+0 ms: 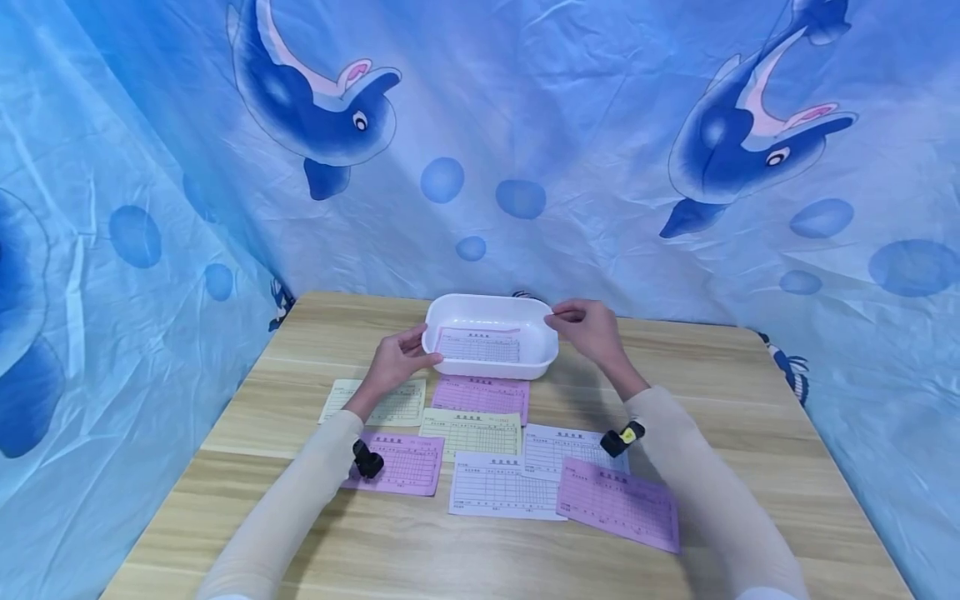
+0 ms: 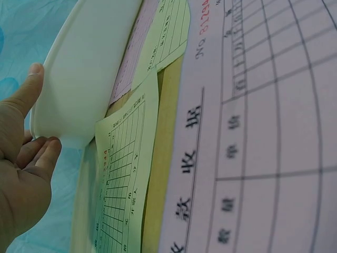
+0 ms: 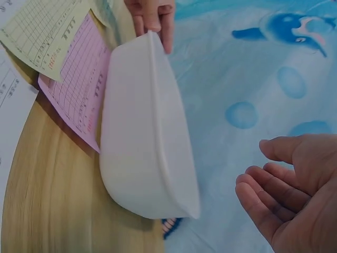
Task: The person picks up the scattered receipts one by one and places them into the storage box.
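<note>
Cream sleeves; black wrist cameras.

Not much readable here tbh. In the left wrist view the white form closest to the camera has big printed Chinese characters running along its edge; "收" and "据" look right, and the one between them looks like "款", so probably a receipt heading. At its top there's a red serial number starting with "No", but the digits are too blurry to call. The pink and yellow slips on the table have the same grid layout, their print too small to read.
</note>
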{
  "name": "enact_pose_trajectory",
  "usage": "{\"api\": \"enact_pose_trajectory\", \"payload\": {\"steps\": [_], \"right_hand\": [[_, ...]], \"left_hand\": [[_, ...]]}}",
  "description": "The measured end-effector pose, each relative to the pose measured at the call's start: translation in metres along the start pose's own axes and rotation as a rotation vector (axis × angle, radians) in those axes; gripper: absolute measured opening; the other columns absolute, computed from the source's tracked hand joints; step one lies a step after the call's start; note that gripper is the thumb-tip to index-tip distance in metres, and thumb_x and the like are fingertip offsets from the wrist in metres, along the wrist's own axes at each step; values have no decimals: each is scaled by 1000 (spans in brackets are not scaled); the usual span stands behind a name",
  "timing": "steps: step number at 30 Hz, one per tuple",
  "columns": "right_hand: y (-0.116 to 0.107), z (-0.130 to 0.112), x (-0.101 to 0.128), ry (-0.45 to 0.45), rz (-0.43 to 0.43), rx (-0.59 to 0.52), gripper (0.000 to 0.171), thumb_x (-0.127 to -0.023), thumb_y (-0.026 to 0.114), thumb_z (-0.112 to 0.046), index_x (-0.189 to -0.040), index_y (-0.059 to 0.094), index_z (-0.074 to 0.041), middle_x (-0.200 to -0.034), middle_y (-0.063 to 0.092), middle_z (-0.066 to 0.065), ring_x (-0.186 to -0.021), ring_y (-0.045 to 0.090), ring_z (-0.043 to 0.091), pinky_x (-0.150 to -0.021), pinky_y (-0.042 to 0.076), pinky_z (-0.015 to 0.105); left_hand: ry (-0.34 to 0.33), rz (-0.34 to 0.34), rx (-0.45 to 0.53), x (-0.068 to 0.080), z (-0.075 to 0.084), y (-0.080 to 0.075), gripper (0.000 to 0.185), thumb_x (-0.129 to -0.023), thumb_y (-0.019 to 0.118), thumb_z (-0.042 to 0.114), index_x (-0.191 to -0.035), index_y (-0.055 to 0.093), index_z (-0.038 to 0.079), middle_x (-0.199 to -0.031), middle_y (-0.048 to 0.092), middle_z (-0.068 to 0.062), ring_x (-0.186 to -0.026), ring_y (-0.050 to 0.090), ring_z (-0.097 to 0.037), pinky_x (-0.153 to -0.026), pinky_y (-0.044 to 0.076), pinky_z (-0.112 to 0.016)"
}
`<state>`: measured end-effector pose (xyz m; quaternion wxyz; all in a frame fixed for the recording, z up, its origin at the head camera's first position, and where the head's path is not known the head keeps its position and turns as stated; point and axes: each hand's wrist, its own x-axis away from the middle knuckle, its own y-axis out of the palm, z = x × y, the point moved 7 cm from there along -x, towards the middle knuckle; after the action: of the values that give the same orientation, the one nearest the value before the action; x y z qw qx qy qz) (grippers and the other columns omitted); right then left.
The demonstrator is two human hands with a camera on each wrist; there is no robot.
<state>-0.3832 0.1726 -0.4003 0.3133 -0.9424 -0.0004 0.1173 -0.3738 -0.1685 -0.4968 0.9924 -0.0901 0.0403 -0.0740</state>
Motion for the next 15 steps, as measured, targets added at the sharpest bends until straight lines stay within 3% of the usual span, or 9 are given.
{"api": "enact_pose_trajectory", "payload": {"steps": [10,15], "right_hand": [[-43,2,41,-64,61,46,31,-91,80,-31,-109,77,-6,-102,78,10,-91,75,25,-74,62,23],[-56,12,62,-69,66,97,32,-92,79,-32,-111,77,-7,-103,78,9,-92,75,24,-75,62,26]], "left_hand": [[-6,-6,1,-2,-4,0,84,-85,86,19,-153,41,-3,-151,49,-25,-136,53,-39,-98,56,-25],[-6,-1,-10,-1,-2,-1,83,-85,86,20,-152,42,-3,-150,50,-25,-136,53,-38,-98,56,-24]]}}
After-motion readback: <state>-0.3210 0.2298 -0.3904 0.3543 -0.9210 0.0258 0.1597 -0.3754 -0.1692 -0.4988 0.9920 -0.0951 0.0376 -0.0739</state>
